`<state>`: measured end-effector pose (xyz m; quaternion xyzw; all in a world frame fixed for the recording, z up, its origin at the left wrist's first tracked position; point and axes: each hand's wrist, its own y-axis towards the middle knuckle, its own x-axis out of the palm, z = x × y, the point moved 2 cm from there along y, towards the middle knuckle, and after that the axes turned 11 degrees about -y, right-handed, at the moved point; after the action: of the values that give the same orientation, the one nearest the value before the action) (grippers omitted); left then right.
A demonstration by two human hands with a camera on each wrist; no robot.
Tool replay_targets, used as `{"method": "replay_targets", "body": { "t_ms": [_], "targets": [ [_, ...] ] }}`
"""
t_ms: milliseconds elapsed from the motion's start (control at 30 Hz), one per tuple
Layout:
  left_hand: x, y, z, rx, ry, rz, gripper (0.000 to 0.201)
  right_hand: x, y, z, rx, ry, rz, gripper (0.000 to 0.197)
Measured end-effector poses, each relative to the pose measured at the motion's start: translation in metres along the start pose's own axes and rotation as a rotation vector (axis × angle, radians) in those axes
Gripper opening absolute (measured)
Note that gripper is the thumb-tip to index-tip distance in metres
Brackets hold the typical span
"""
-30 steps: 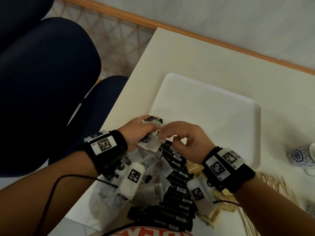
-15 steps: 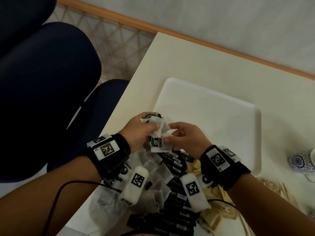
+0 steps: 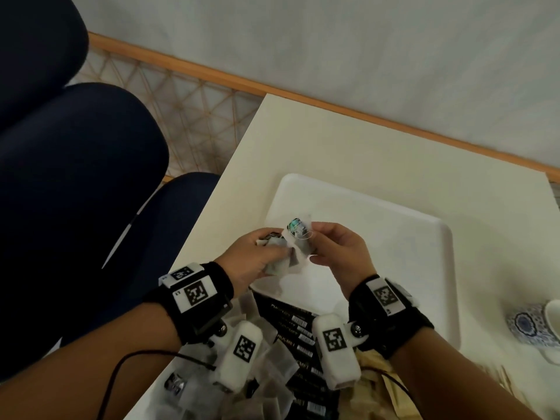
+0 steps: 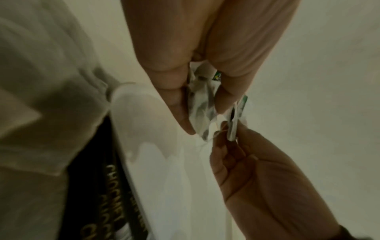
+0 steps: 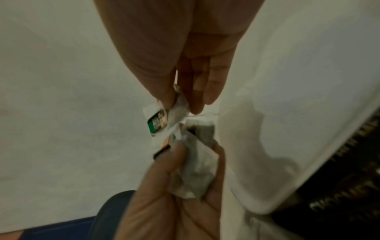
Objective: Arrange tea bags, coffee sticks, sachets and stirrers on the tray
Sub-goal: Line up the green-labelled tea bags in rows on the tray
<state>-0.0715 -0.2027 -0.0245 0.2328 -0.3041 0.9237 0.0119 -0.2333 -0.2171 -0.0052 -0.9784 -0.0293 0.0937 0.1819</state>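
Note:
My left hand (image 3: 266,256) grips a crumpled bunch of white tea bags (image 3: 280,263) above the near left corner of the white tray (image 3: 394,237). My right hand (image 3: 313,245) pinches a single tea bag with a green tag (image 3: 298,236), held just beside the bunch, its thin string hanging loose. In the left wrist view the bunch (image 4: 202,107) sits between my thumb and fingers, with the single bag (image 4: 236,116) next to it. The right wrist view shows the tagged bag (image 5: 162,119) pinched above the bunch (image 5: 199,165).
Black coffee sticks (image 3: 298,327) lie in a row on the table in front of the tray. Loose tea bags (image 3: 272,365) and tan paper sachets (image 3: 374,374) lie around them. A patterned mug (image 3: 533,325) stands at the right. Dark blue chairs (image 3: 75,192) stand to the left.
Both hands have risen from the pile and moved forward over the tray's near corner. The right hand now holds one tea bag slightly apart from the bunch.

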Motion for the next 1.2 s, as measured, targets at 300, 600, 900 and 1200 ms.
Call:
{"method": "replay_targets", "body": {
  "t_ms": [300,600,900,1200],
  "targets": [
    [0.016,0.018,0.011,-0.044,-0.088,-0.114,0.048,0.002,0.015,-0.003,-0.092,0.046,-0.106,0.016],
    [0.01,0.04,0.018,0.055,0.075,-0.007,0.041,-0.01,0.048,-0.005,-0.247,-0.366,-0.037,0.033],
    [-0.005,0.054,0.031,0.147,0.01,0.128,0.021,-0.022,0.083,-0.019,-0.165,-0.371,-0.069,0.018],
    [-0.024,0.069,0.044,0.175,0.089,0.152,0.017,-0.011,0.137,-0.033,-0.121,-0.565,-0.122,0.021]
  ]
}}
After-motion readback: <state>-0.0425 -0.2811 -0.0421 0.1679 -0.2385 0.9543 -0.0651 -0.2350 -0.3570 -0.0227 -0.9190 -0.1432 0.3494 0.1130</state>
